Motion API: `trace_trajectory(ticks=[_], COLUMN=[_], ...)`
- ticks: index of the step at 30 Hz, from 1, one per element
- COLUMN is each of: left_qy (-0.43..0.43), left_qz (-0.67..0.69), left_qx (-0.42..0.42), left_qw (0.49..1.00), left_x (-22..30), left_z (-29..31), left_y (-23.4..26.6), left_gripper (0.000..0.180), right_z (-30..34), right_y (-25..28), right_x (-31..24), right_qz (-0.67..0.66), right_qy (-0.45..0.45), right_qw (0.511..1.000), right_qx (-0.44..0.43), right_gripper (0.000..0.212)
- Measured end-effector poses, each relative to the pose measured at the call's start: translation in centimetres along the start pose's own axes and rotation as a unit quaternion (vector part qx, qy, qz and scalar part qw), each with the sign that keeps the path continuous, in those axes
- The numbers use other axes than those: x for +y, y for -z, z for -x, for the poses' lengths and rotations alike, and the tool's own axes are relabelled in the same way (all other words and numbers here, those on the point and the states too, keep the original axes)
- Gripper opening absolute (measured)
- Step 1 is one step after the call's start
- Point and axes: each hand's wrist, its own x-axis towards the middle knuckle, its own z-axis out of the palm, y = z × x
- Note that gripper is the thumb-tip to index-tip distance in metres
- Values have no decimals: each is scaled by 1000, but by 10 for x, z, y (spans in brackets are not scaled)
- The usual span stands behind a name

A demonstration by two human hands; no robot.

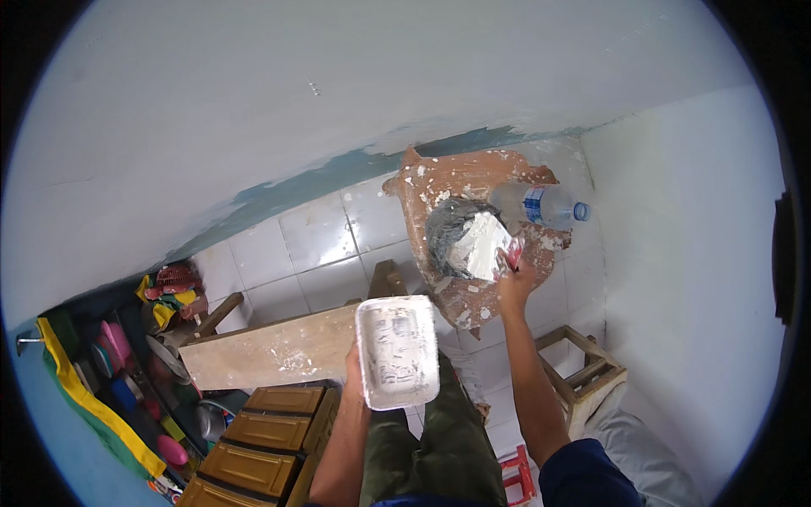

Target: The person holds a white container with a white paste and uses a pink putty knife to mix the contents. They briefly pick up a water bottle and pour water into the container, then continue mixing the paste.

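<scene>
My left hand (352,376) grips a white rectangular plastic tub (397,351) by its left side. Smears of white paste coat the tub's inside. Farther off, my right hand (515,279) is closed on the red handle of a putty knife (512,252). Its blade end is at the white putty (481,245), and I cannot make out the blade's edge against it. The putty sits in a dark plastic bag (448,221), which lies open on a spattered brown sheet (465,173) on the floor.
A clear plastic bottle (549,205) lies beside the bag. A wooden bench (279,348) stands to the left, a brown drawer cabinet (253,452) nearer me. Kitchenware crowds a rack (144,380) at far left. A wooden stool (583,372) and red plastic stool (519,477) are at right.
</scene>
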Motion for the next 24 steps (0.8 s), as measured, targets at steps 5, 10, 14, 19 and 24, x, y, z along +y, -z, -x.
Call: trace_trajectory(ticks=[5,10,14,19,24], left_qy=[90,128,134,140,99], left_qz=[44,69,50,0,-18], left_qx=[-44,-48,-34,-30,-24], left_qw=[994,988,989,990,995], left_x=[-54,-89,-94,-85,-82], left_z=[-48,-65,-71,-89,-104], left_y=[-2,7,3,-22,-52], left_gripper=[45,45,46,44,41], right_z=[40,72,76,63,32], right_y=[39,38,38,44,24], right_x=[61,64,81,53,60], right_qz=[-23,-169,-213,-208,-206], right_qy=[-88,-97,-161,-127,-69], right_qw=[994,975,954,960,968], right_qx=[-55,-110,-138,-141,-123], right_gripper=[18,9,6,5,13])
